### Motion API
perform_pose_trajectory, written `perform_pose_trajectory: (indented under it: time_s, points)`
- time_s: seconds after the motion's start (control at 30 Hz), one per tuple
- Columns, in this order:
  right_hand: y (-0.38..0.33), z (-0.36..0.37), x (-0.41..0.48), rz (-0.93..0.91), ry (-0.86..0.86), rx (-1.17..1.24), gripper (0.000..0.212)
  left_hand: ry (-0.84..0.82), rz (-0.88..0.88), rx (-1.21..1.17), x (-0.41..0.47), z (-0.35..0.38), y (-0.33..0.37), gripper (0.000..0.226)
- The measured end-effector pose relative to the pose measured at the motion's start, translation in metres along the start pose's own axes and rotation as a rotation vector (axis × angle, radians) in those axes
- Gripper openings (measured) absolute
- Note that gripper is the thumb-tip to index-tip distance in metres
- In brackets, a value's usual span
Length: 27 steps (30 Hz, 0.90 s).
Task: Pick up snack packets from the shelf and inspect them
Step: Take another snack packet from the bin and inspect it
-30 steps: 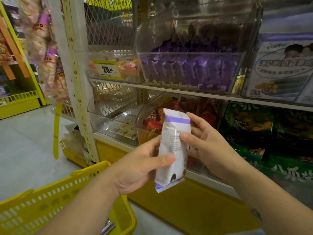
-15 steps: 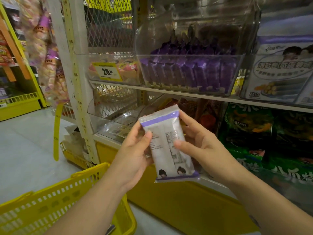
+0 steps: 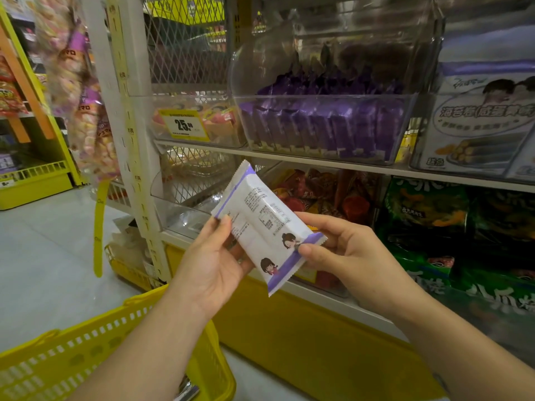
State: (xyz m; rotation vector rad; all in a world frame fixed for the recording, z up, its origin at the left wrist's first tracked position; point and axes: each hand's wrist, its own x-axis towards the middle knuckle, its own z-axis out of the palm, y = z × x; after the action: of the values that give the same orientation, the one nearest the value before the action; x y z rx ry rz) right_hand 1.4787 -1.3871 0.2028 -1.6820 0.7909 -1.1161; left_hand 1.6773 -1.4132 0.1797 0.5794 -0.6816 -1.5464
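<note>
Head view: snack packet [image 3: 262, 227], edges in left hand [image 3: 211, 264], right hand [image 3: 350, 256]

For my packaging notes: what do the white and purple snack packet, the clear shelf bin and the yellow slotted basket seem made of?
White and purple snack packet: likely thin plastic film, slightly glossy; serrated sealed ends, soft creases.
Clear shelf bin: rigid transparent plastic, glossy; reflections, contents visible.
Yellow slotted basket: probably moulded hard plastic, matt; uniform slots.
</note>
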Motion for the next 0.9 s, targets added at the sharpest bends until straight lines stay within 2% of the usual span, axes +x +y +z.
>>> perform_pose_trajectory:
  time_s: [0.13, 0.33, 0.4, 0.47, 0.57, 0.67, 0.77, 0.9]
  points:
    - [0.001, 0.002, 0.002, 0.008, 0.059, 0.15, 0.033, 0.076, -0.032, 0.058, 0.001, 0.001, -0.004, 0.053]
    - [0.003, 0.003, 0.005, 0.02, 0.181, 0.179, 0.02, 0.163, -0.079, 0.41, -0.001, 0.0, -0.01, 0.042]
    - [0.003, 0.003, 0.004, -0.005, 0.197, 0.12, 0.017, 0.162, -0.085, 0.423, -0.003, 0.002, -0.011, 0.052]
    - [0.002, 0.004, 0.003, -0.04, 0.184, -0.004, 0.023, 0.093, -0.081, 0.401, -0.005, 0.004, -0.011, 0.07]
    - [0.0, 0.006, 0.0, -0.069, 0.073, -0.171, 0.036, -0.101, -0.082, 0.352, -0.01, 0.008, -0.009, 0.066]
    - [-0.002, 0.005, -0.002, -0.06, 0.001, -0.142, 0.032, -0.099, -0.025, 0.29, -0.011, 0.009, -0.007, 0.079]
    - [-0.003, 0.006, -0.003, -0.049, 0.005, -0.085, 0.033, -0.098, 0.024, 0.304, -0.011, 0.01, -0.007, 0.09]
    - [0.001, 0.009, -0.002, -0.074, 0.083, -0.233, 0.033, -0.124, 0.089, 0.507, -0.011, 0.01, -0.016, 0.082]
